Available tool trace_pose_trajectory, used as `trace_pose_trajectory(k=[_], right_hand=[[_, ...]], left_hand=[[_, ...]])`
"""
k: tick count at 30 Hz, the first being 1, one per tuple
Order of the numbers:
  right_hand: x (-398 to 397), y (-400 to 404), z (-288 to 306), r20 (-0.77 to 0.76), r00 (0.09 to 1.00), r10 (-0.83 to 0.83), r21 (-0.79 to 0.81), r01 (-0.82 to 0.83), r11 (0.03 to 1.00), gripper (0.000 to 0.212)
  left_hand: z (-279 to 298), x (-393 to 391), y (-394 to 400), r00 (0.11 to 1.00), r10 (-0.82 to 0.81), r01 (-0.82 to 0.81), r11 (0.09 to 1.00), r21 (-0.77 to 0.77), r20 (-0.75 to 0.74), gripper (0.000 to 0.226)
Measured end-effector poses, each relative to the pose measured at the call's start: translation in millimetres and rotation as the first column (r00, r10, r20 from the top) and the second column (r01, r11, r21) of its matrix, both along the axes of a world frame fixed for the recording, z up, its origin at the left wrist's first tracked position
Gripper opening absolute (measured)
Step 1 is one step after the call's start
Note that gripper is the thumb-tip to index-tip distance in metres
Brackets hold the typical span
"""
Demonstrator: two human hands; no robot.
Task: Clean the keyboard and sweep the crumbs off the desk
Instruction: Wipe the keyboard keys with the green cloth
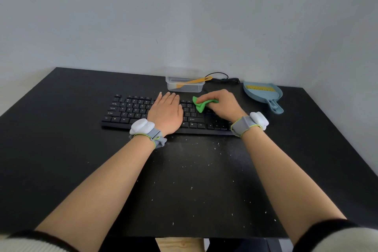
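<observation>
My left hand (166,113) lies flat and open, steadying the keyboard (131,111); my right hand (222,104) pinches the green cloth (199,104) onto the keys. Wiping step, I reckon. Crumbs (204,170) on the table (61,129) come next.

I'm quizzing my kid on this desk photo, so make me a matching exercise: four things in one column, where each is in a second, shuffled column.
Things:
1. crumpled green cloth
2. orange-handled brush
3. light blue plastic dustpan
4. scattered pale crumbs

Places:
A. on the black desk, nearer the person than the black keyboard
B. in the clear plastic tub
C. in the right hand, on the keys
D. at the desk's far right

Pairs: 1-C, 2-B, 3-D, 4-A
</observation>
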State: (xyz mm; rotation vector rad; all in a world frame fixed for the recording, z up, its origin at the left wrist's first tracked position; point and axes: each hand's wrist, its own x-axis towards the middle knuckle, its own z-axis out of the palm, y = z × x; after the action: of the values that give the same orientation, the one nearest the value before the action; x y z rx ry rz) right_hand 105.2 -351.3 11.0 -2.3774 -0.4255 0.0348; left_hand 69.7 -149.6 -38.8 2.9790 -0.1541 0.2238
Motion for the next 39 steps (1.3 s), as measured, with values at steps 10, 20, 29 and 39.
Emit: trace_pose_trajectory(k=[10,20,29,39], right_hand=[[-3.1,-39.9,4.8,-0.022,0.998,-0.061,-0.076,0.059,0.995,0.052],[-33.3,-63.1,42.9,-0.2,0.978,0.059,0.002,-0.059,0.998,0.04],[-34.5,-24.6,5.2,-0.102,0.995,0.006,0.005,-0.006,1.0,0.042],[-44.3,-39.1,23.8,-0.23,0.963,0.141,-0.025,-0.151,0.988,0.04]], left_hand=[[0.9,0.5,-0.3,1.0,0.007,-0.007,1.0,0.001,-0.008,0.053],[0.5,2.2,-1.2,1.0,0.01,-0.01,1.0,0.016,-0.021,0.053],[0.6,2.2,-1.5,1.0,0.011,-0.011,1.0,0.006,-0.021,0.052],[1.8,0.1,-0.6,1.0,0.001,0.0,1.0,0.007,-0.028,0.053]])
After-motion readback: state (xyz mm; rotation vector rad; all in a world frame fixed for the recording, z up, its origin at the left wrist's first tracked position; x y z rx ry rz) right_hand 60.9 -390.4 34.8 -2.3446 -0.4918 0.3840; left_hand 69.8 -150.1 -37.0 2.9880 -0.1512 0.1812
